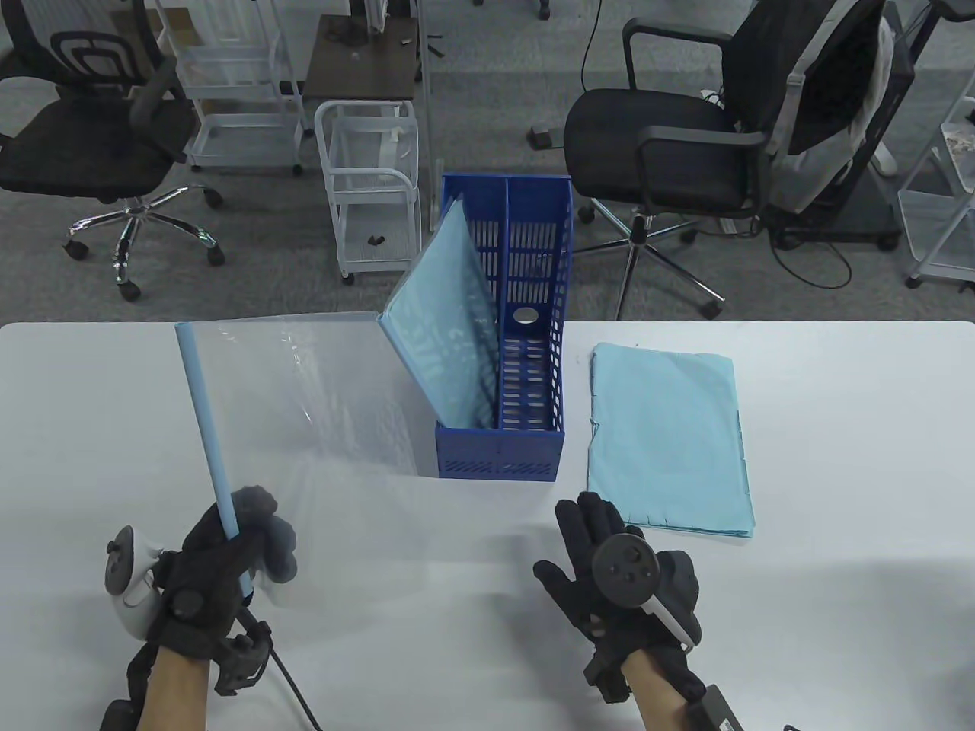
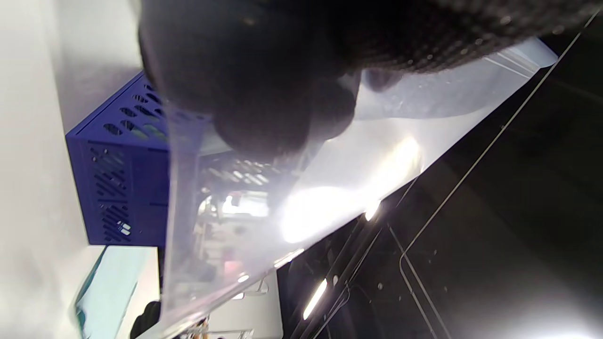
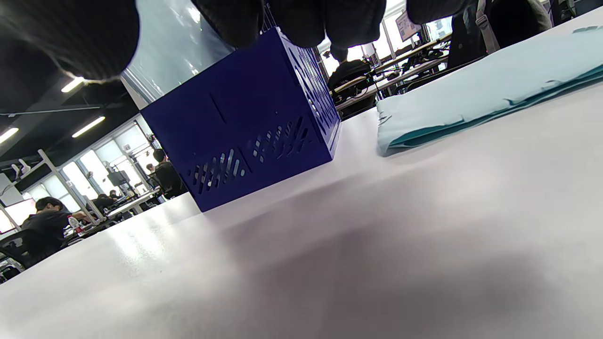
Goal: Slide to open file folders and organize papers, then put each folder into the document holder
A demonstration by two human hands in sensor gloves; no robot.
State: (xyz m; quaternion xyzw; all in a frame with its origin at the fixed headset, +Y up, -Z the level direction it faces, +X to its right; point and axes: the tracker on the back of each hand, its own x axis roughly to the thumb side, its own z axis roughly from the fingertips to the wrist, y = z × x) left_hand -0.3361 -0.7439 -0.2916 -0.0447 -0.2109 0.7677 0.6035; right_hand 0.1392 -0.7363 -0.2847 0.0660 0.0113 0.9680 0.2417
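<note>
Left hand (image 1: 217, 567) grips clear plastic folder (image 1: 305, 396) by light-blue spine bar (long axis pointing away, tilted left); right hand (image 1: 617, 571) spread flat

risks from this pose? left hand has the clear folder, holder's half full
1. The left hand grips only the near end of the clear folder's blue spine bar, so the floppy sheet may sag or twist.
2. The filled folder leans across the blue document holder's left slot and may block insertion.
3. The paper stack looks ragged at its left edge; the right hand may scatter sheets.
</note>
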